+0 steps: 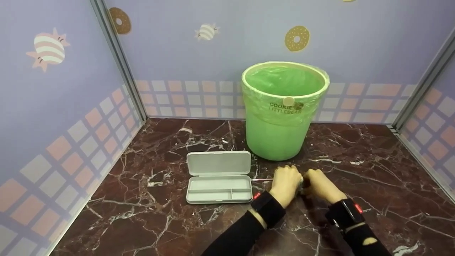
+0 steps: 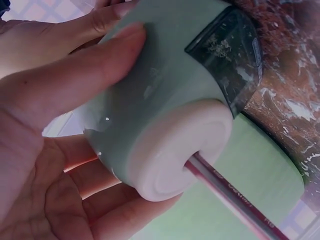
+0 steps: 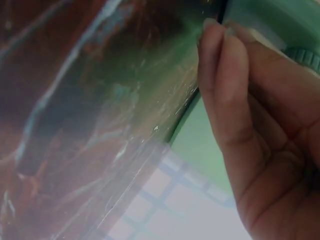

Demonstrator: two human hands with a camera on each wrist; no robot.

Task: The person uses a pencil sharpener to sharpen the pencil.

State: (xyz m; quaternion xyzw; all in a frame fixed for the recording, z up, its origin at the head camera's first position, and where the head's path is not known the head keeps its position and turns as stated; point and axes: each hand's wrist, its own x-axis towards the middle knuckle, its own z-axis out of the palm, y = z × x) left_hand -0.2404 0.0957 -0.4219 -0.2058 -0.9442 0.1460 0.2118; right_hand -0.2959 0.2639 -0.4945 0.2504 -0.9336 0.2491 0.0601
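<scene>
My left hand point(image 1: 287, 180) wraps round a grey-green pencil sharpener point(image 2: 165, 65), thumb on one side and fingers beneath. The sharpener has a pale round front and a dark see-through drawer point(image 2: 230, 57). From the hole in that front sticks a dark red and silver pencil point(image 2: 235, 200), which points left toward the case in the head view. My right hand point(image 1: 321, 185) is at the sharpener's other end, fingertips pinched together beside a ridged dark green knob point(image 3: 304, 57). What lies between those fingertips is hidden by the fingers.
An open pale pencil case point(image 1: 218, 164) with divided compartments lies left of the hands, lid raised. Behind the hands stands a green bin point(image 1: 273, 138) lined with a clear bag. Patterned walls point(image 1: 188, 53) enclose the dark red marble-look table point(image 1: 149, 213).
</scene>
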